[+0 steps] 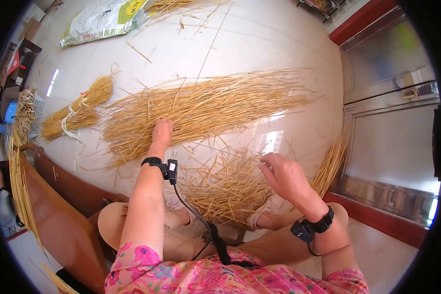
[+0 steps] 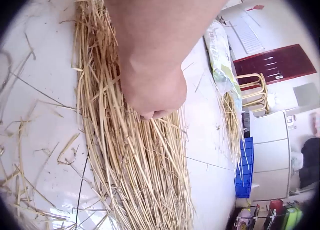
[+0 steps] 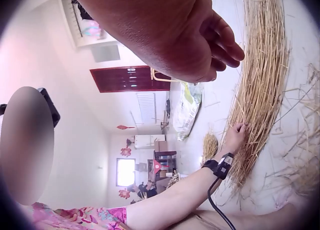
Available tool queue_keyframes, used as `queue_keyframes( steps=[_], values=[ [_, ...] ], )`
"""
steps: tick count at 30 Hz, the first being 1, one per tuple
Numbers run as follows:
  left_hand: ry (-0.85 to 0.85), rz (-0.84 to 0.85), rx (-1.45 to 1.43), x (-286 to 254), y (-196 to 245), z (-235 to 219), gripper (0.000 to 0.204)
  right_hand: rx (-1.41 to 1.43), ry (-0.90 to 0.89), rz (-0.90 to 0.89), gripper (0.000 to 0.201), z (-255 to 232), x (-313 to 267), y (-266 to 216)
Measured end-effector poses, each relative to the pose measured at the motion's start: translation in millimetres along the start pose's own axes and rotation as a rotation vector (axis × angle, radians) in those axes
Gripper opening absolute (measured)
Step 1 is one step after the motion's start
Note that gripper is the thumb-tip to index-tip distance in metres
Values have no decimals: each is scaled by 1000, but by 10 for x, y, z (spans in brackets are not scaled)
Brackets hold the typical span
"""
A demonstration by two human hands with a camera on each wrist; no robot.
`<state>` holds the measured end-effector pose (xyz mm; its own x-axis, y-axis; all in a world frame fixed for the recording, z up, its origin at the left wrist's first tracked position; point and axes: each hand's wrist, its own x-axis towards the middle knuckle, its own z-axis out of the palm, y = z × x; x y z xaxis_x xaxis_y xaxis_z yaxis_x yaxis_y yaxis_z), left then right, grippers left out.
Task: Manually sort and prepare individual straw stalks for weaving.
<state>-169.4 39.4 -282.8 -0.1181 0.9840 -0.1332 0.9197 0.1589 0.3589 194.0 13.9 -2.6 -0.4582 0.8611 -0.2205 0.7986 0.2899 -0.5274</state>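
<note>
A long pile of loose straw (image 1: 220, 105) lies across the tiled floor, also filling the middle of the left wrist view (image 2: 145, 165). My left hand (image 1: 162, 131) is on the pile's near side toward its left end, fingers curled into the stalks; in the left wrist view the hand (image 2: 152, 92) grips some of them, fingertips mostly hidden. Raised over the floor to the right, my right hand (image 1: 284, 174) holds nothing. In the right wrist view its fingers (image 3: 225, 47) are loosely bent, apart from the straw (image 3: 260, 85).
Broken straw (image 1: 225, 186) is scattered before my feet. A tied bundle (image 1: 85, 105) lies at the left, a white and green sack (image 1: 103, 22) at the back left. More straw (image 1: 330, 164) rests by the metal door (image 1: 397, 142). A wooden piece (image 1: 59, 210) stands at my left.
</note>
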Motion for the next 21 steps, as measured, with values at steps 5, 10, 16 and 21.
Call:
queue_keyframes(
  steps=[5,10,16,21],
  values=[
    [-234,103,-119,-20,-10,-353,22,-22,53,-29,17,-64,-64,-1],
    [-569,-74,-385,-118,168,-933,23,-51,138,-60,18,-91,-97,138],
    [-162,116,-176,-575,603,-1546,16,-105,227,-66,21,-146,-154,246],
    [79,152,42,-977,1091,-1870,12,-111,209,-23,21,-185,-195,185]
  ],
)
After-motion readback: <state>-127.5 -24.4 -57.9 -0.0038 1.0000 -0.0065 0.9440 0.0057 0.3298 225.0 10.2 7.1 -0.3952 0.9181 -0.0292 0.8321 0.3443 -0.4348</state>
